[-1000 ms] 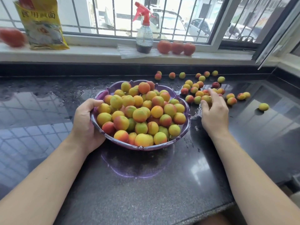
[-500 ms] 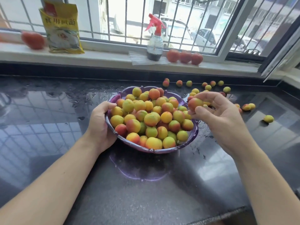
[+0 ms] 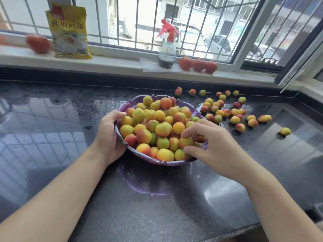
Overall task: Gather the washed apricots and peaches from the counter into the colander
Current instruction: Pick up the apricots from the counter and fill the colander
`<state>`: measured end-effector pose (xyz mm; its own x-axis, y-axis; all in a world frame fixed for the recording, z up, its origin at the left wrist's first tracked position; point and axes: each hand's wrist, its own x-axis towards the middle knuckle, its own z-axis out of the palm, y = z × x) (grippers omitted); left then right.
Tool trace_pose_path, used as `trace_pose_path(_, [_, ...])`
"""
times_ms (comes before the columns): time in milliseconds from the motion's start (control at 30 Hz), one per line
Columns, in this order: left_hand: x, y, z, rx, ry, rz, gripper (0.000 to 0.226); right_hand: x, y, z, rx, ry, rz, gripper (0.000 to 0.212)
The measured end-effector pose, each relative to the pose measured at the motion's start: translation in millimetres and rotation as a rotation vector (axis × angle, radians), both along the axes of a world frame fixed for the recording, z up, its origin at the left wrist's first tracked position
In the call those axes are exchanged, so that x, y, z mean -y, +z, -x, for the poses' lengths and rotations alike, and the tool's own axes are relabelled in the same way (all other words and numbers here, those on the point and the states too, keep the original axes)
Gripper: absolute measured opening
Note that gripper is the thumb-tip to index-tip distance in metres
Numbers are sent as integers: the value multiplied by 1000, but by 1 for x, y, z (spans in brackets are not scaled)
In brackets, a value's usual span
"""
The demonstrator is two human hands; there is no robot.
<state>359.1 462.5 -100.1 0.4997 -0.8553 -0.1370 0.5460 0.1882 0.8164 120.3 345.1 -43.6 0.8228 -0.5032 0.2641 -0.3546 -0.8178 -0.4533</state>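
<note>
The one readable label is on the yellow packet (image 3: 69, 33) propped on the windowsill (image 3: 111, 62): large Chinese characters, 食用碱面, across its front, with smaller print too blurred to make out.

The left hand (image 3: 109, 135) grips the rim of the purple colander (image 3: 153, 160) on its left side, thumb hooked over the edge and fingers curled beneath. The right hand (image 3: 212, 145) reaches over the near right part of the heap, fingers bent and spread, pinching a yellow-orange fruit (image 3: 185, 142) between thumb and fingertips (it sits low against the fruit already piled there).

The colander stands on a dark polished counter (image 3: 157, 206), wet with droplets, which reflects the window bars. It is heaped with apricots and peaches. More loose fruit (image 3: 227, 110) lies scattered on the counter to the right of and behind the colander, with one lone fruit (image 3: 285, 131) well apart toward the right.

On the sill stand a spray bottle (image 3: 167, 49) with a red trigger and three tomatoes (image 3: 198, 64) just beside it; another tomato (image 3: 38, 43) lies left of the packet. Beyond the barred window (image 3: 174, 23), parked cars are visible.
</note>
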Motion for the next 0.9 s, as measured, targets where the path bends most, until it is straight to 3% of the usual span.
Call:
trace_pose_path(167, [-1, 2, 1, 28, 12, -20, 46, -2, 1, 2, -14, -2, 8, 33])
trace_pose_path(267, [-1, 1, 1, 37, 19, -17, 43, 7, 2, 7, 223, -74, -123, 26])
trace_pose_path(367, [-1, -1, -1, 33, 14, -18, 46, 47, -13, 15, 425, -391, -172, 12])
trace_pose_path(500, [2, -1, 0, 5, 20, -1, 47, 114, -48, 30, 298, -788, -57, 29])
trace_pose_path(700, [3, 1, 4, -20, 13, 25, 48, 161, -73, 42, 123, -1021, -148, 66])
trace_pose_path(900, [1, 3, 5, -15, 18, 4, 49, 176, -77, 35, -50, -1074, -68, 55])
